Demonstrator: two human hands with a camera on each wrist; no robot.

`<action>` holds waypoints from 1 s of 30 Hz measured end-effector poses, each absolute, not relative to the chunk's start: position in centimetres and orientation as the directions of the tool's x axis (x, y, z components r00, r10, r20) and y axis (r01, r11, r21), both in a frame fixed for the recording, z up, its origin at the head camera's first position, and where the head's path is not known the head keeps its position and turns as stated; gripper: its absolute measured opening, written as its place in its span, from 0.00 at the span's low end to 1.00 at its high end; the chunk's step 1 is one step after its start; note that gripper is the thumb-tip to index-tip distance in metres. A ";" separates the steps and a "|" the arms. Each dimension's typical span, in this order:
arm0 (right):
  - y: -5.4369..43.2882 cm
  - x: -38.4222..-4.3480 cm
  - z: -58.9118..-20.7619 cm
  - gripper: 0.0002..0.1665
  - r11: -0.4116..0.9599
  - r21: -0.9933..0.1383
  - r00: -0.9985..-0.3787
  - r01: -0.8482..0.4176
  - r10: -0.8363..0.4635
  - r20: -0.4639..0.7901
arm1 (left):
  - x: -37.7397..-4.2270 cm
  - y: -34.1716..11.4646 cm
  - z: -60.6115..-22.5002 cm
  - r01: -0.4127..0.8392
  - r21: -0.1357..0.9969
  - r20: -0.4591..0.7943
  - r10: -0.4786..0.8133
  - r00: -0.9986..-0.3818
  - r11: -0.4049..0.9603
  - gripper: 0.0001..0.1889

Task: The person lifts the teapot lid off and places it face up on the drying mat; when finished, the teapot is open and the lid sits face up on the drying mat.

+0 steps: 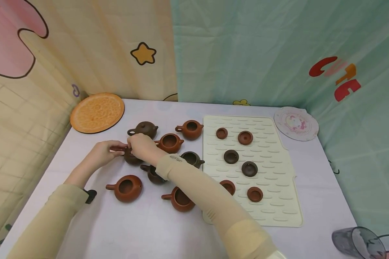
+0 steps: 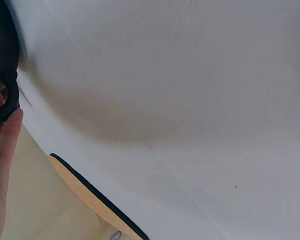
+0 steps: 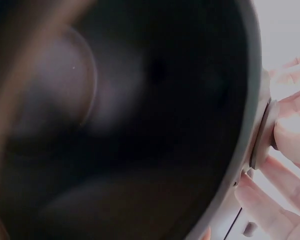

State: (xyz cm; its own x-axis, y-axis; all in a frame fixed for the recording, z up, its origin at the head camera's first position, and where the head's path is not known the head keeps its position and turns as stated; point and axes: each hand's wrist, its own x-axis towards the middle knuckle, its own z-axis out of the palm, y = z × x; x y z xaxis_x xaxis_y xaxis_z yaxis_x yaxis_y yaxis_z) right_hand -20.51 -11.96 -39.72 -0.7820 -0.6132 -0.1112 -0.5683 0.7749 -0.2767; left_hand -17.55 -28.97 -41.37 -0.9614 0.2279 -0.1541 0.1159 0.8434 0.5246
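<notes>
At the left of the white table (image 1: 100, 230), the person's left hand (image 1: 101, 154) pinches the handle of a small dark brown teapot (image 1: 132, 158), while the right hand (image 1: 143, 146) reaches across above it, its fingertips pinching a lid (image 3: 262, 142) at its knob; whether that lid sits fully in the opening cannot be told. Just behind the teapot stands another dark pot (image 1: 146, 128) with its lid on, and six open pots, the nearest a red one (image 1: 125, 188), stand around to the front and right. Six loose lids lie spread over the cream mat (image 1: 272, 216).
</notes>
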 end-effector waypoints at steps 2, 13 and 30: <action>-11.9 -20.4 -39.8 0.08 0.775 -0.273 -0.784 -0.571 -0.612 -0.098 | -17.6 -28.9 -41.4 0.109 0.524 -0.160 0.224 -0.961 0.845 0.15; -11.7 -19.7 -39.2 0.05 0.776 -0.407 -0.827 -0.482 -0.557 -0.081 | -17.7 -29.2 -41.9 0.099 0.524 -0.166 0.215 -0.962 0.846 0.15; 1.6 -21.7 -35.4 0.17 0.164 -0.920 -0.715 0.356 -0.585 -0.382 | -17.8 -29.4 -41.7 0.125 0.516 -0.156 0.236 -0.959 0.847 0.17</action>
State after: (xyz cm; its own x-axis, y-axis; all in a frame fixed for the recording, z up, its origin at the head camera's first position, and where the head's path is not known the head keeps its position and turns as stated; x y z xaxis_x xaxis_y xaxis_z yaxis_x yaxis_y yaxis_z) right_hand -21.69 1.59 -35.35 -0.7154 -0.5852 -0.3817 0.3562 0.1645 -0.9198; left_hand -17.77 -29.36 -41.73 -0.9591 0.2362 -0.1560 0.1248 0.8474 0.5160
